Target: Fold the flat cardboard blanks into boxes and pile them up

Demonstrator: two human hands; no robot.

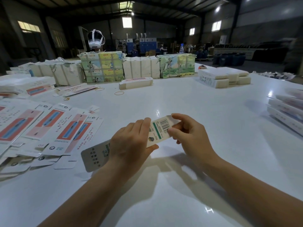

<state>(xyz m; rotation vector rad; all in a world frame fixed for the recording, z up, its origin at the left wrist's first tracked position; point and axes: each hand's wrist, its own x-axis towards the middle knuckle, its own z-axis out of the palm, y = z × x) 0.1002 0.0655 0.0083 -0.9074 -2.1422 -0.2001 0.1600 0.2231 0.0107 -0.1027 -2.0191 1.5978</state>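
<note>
- The left hand grips the middle of a long white cardboard box printed with a barcode and green stripe, held above the glossy white worktop.
- The right hand pinches the box's far end flap.
- Flat red-and-blue printed blanks lie fanned out at the left.

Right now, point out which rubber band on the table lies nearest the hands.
The rubber band lying alone on bare table, in front of the small box stack. The other two lie farther left, beside the flat blanks.

2 hands, 3 rubber bands, 4 bundles
</note>
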